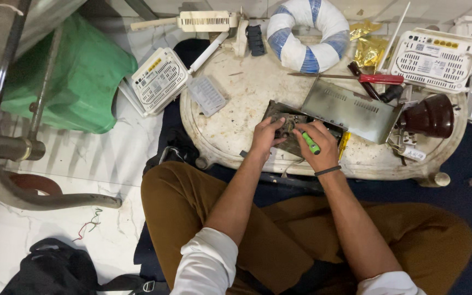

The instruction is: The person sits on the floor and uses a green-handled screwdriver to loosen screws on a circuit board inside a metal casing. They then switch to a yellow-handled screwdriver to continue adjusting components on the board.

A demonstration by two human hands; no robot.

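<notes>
- A person sits cross-legged on a white marble floor (105, 164) with a dark blue mat under them, bent over a low, round, scuffed cream table (247, 104).
- The opened electronics unit (293, 127), a dark, dusty box with its innards bare, lies at the near edge of the table, directly under both hands.
- Its grey metal cover (350, 112), slotted with vents, is tilted up just beyond the right hand, touching the unit's far side.
- The left hand (266, 136) rests on the unit's near left corner, fingers curled down onto it and pressing it in place.
- The right hand (318, 145) is closed around a green-handled screwdriver (311, 143), whose tip points into the unit; the tip itself is hidden by the fingers. A dark band sits on that wrist.
- Just right of the right hand lies a yellow-handled tool (343, 145); further right stands a dark brown domed object (430, 116).
- Beyond the cover lies a red-handled screwdriver (381, 78), with a blue-and-white striped ring cushion (308, 35) and gold foil wrappers (370, 46) further off.
- A white vented router (432, 60) sits far right of the grip; another white router (160, 81) hangs off the table's left edge.
- Well left stand a green plastic tub (77, 76) and metal pipes (17, 147); a black bag (50, 270) lies nearest the camera.
</notes>
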